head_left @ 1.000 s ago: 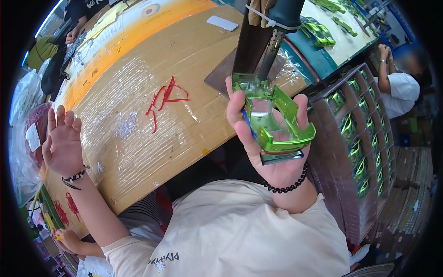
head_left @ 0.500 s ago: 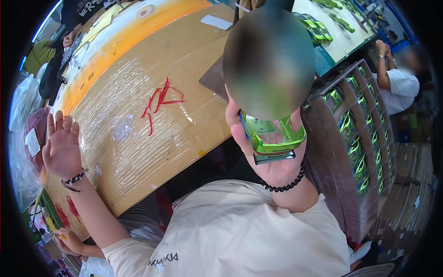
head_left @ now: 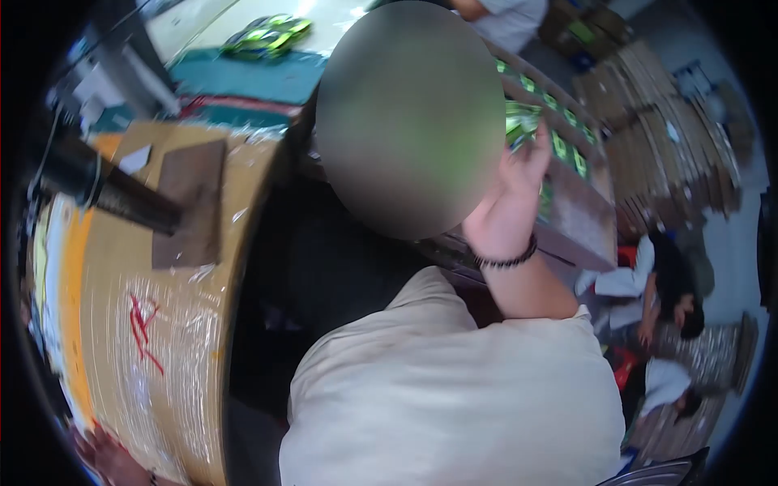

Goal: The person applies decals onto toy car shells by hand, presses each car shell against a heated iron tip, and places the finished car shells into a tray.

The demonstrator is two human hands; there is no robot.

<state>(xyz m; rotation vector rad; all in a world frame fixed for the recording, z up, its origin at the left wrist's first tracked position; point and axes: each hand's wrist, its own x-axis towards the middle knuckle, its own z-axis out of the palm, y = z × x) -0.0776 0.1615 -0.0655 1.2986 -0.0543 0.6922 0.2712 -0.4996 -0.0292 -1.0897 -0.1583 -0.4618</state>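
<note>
Right hand (head_left: 504, 219): raised at the partitioned box, fingers bent; a blurred patch covers much of it, so how firmly it grips, if at all, cannot be told.
Glossy green shell (head_left: 523, 120): at the right hand's fingertips, before the box's compartments; only a part shows, hence its pointing direction and long axis cannot be determined.
Left hand (head_left: 109, 458): fingers spread wide, nothing visible in its hold, at the worktable's lower-left corner.
Partitioned box (head_left: 575, 231): beyond the right hand, green parts (head_left: 579, 160) in its compartments.
Worktable (head_left: 190, 340): red strips (head_left: 146, 328) midway between its long edges; brown plate (head_left: 207, 190) near its upper end, under a dark post (head_left: 134, 196).
Teal mat (head_left: 251, 79): past the worktable's upper edge.
Background: stacked cardboard (head_left: 648, 121).
</note>
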